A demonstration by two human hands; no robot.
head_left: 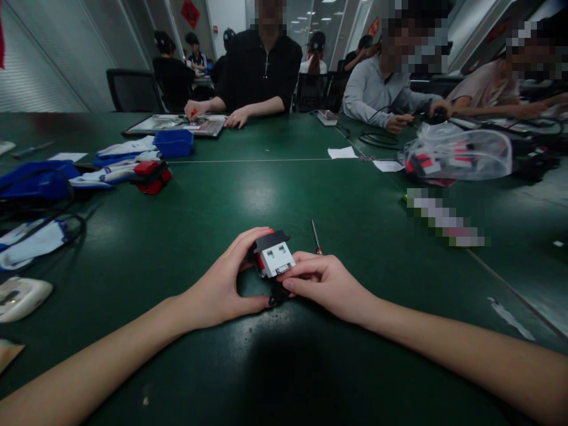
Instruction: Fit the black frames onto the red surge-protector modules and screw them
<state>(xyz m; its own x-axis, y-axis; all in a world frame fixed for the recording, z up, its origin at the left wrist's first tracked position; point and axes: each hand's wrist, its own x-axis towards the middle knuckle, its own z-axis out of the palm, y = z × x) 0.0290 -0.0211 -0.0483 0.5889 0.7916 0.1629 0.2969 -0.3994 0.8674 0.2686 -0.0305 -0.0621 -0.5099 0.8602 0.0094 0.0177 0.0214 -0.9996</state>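
Observation:
A small boxy block (276, 257) in white, red and black, with two square openings in its white face, sits tilted between my hands over the green table (261, 378). My left hand (231, 278) curls round its left and far side, the thumb low by a black part (278, 293) under the block. At the lower right edge, the fingers of my right hand (326, 281) are pinched together against the block and this black part. Just beyond my right hand lies a thin screwdriver (316, 235) with a reddish handle. The fingertips behind the block are partly hidden.
At left are a red and black block (151, 176), a blue bin (173, 143), white-blue gloves (109, 171) and a white device (24, 299). A clear bag (479, 151) of red and white parts lies at right. Across the table, a person (265, 71) works over a tray (177, 125).

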